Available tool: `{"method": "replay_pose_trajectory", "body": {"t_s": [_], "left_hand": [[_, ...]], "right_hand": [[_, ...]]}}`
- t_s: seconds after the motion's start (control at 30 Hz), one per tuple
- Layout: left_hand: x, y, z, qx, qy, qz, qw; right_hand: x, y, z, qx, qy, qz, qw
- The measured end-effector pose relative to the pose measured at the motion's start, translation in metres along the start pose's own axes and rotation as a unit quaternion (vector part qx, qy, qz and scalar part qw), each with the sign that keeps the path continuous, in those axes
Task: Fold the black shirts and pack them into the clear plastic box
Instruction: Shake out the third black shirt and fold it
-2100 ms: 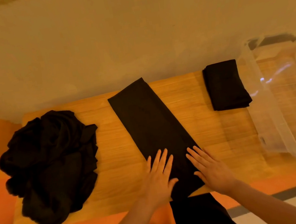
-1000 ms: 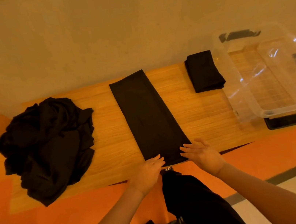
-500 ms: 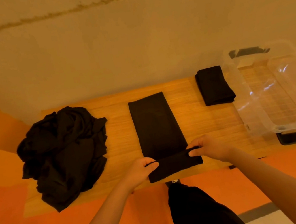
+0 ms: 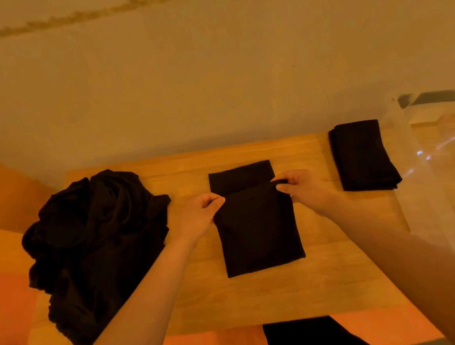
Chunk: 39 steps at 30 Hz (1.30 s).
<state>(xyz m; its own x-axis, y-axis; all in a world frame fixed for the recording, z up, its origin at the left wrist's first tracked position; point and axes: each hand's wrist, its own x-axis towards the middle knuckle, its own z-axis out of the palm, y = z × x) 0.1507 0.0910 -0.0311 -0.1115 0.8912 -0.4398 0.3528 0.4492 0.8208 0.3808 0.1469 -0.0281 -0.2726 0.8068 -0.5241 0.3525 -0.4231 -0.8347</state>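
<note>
Left hand (image 4: pixel 199 216) and right hand (image 4: pixel 302 189) pinch the half-folded black shirt's (image 4: pixel 258 226) doubled-over edge.

Wooden table (image 4: pixel 268 293) carries shirt pile (image 4: pixel 96 251) left, half-folded shirt (image 4: pixel 258 226) centre, folded shirt (image 4: pixel 363 158) right, clear plastic box (image 4: pixel 443 199) far right.

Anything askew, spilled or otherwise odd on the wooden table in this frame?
Nothing stands out. The left hand and right hand pinch the near flap of the half-folded black shirt, one folded black shirt lies beside the clear plastic box, and the heap of unfolded black shirts overhangs the table's left edge.
</note>
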Motion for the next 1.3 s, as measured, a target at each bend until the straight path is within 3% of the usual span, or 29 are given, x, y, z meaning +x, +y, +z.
{"method": "replay_pose_trajectory", "body": {"t_s": [0.3,0.4,0.5,0.57,0.7,0.83,1.3], "left_hand": [[0.061,0.011,0.007,0.069,0.077,-0.009,0.995],[0.075,0.002,0.012,0.036,0.039,-0.04,0.998],[0.08,-0.003,0.011,0.074,-0.019,-0.065,0.995],[0.081,-0.002,0.009,0.07,-0.016,-0.061,0.996],[0.085,-0.001,0.011,0.016,0.045,-0.058,0.997],[0.096,-0.002,0.015,0.072,0.081,-0.025,0.994],[0.109,-0.009,0.03,0.176,0.214,-0.004,0.961]], "right_hand": [[0.077,0.002,0.005,-0.033,0.048,-0.031,0.998],[0.087,0.006,0.005,-0.054,0.078,-0.042,0.995],[0.095,0.012,0.004,-0.073,0.09,-0.045,0.992],[0.099,0.014,0.004,-0.087,0.091,-0.041,0.991],[0.104,0.013,0.002,-0.09,0.118,-0.059,0.987],[0.104,0.011,0.003,-0.123,0.13,-0.09,0.98],[0.121,-0.002,0.003,-0.286,0.124,-0.053,0.949]]}}
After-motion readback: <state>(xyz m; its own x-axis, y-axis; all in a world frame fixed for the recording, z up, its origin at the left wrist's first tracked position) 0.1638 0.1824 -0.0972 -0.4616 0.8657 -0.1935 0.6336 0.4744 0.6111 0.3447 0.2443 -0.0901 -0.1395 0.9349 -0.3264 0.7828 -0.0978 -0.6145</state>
